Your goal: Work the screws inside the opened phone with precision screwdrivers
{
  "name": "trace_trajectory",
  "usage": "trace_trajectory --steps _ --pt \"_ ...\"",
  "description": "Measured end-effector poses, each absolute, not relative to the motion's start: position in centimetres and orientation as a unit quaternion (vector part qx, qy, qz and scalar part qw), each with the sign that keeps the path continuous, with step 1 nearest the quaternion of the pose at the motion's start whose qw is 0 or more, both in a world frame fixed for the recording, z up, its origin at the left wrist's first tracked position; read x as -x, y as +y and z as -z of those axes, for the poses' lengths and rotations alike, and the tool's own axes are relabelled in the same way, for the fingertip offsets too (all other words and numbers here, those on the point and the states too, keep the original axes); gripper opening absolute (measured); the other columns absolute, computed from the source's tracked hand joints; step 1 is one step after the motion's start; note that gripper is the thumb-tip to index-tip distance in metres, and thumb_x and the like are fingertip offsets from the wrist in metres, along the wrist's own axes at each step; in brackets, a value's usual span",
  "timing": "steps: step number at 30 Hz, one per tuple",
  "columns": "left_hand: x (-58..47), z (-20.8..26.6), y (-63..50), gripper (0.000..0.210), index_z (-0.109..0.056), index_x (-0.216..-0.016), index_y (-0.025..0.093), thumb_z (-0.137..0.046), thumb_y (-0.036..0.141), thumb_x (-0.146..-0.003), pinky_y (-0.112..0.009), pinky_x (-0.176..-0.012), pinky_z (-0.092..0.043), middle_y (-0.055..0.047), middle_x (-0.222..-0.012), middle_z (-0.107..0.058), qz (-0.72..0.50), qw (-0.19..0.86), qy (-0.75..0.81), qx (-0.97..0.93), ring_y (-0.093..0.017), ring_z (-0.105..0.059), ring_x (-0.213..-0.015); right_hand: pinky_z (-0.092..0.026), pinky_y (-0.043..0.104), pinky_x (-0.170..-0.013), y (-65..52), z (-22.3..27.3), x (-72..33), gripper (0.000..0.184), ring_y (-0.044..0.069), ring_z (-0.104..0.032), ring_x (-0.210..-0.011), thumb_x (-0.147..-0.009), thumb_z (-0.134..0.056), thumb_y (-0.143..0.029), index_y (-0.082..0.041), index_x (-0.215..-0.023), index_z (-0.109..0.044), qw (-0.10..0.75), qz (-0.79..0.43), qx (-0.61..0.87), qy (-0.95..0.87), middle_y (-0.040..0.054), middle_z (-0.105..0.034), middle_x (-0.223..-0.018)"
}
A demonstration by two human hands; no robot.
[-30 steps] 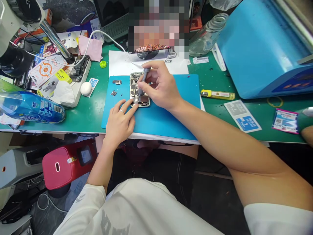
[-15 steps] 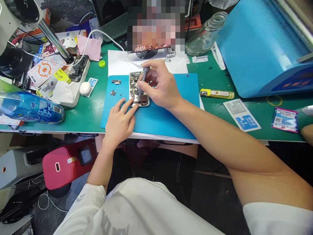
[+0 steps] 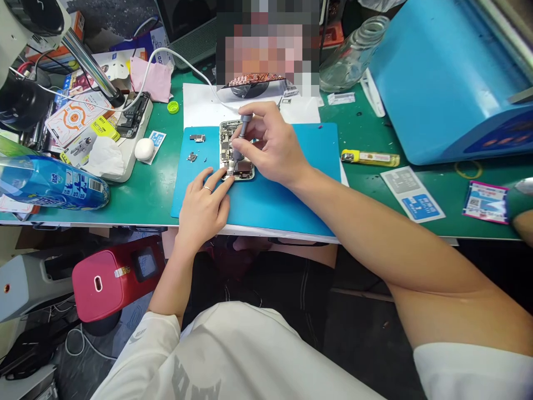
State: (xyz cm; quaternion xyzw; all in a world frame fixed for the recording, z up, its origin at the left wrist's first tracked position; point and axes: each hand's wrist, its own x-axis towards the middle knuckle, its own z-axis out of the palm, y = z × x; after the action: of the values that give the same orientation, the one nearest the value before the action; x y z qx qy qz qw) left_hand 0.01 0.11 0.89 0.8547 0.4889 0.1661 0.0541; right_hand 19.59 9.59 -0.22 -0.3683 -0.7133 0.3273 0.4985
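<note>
An opened smartphone (image 3: pixel 226 145) with its inner parts showing lies on the blue mat (image 3: pixel 283 205). Upright in the fingers of my right hand (image 3: pixel 275 144) is a grey screwdriver (image 3: pixel 244 126), its tip down at the phone's lower part. My left hand (image 3: pixel 206 203) rests flat with fingers stretched out, the fingertips touching the phone's lower left edge. Left of the phone lie small loose parts: a metal-and-black piece (image 3: pixel 197 138) and a smaller one (image 3: pixel 191 157). My right fingers hide part of the phone.
A blue bottle (image 3: pixel 54 182) lies at the left, near a white round case (image 3: pixel 144 149). To the right are a yellow cutter knife (image 3: pixel 370 158), a glass jar (image 3: pixel 350 55) and a large blue machine (image 3: pixel 433 83). A microscope stand (image 3: pixel 94 66) rises at the upper left.
The screwdriver has shifted slightly left and its tip sits a little further left over the phone's lower part. My left hand stays nearly in place.
</note>
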Motion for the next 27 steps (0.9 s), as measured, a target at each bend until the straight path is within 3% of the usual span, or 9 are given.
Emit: trace_trajectory --steps 15,27 --pt "0.32 -0.02 -0.12 0.036 -0.069 -0.132 0.019 -0.043 0.016 -0.107 -0.045 -0.115 -0.049 -0.008 -0.139 -0.072 -0.263 0.051 0.487 -0.831 -0.026 -0.059 -0.135 -0.065 0.037 -0.070 9.45 -0.01 -19.51 0.043 0.022 -0.072 -0.084 -0.094 -0.070 -0.051 -0.033 -0.130 -0.053 0.500 -0.324 0.387 -0.704 0.0033 -0.073 -0.102" --pt "0.32 -0.37 -0.11 0.037 -0.069 -0.132 0.020 -0.042 0.017 -0.107 -0.049 -0.114 -0.050 -0.007 -0.143 -0.069 -0.246 0.073 0.485 -0.836 -0.028 -0.056 -0.136 -0.063 0.034 -0.068 9.56 0.24 -19.49 0.042 0.021 -0.072 -0.082 -0.094 -0.070 -0.048 -0.032 -0.130 -0.055 0.510 -0.313 0.381 -0.704 0.0022 -0.073 -0.100"
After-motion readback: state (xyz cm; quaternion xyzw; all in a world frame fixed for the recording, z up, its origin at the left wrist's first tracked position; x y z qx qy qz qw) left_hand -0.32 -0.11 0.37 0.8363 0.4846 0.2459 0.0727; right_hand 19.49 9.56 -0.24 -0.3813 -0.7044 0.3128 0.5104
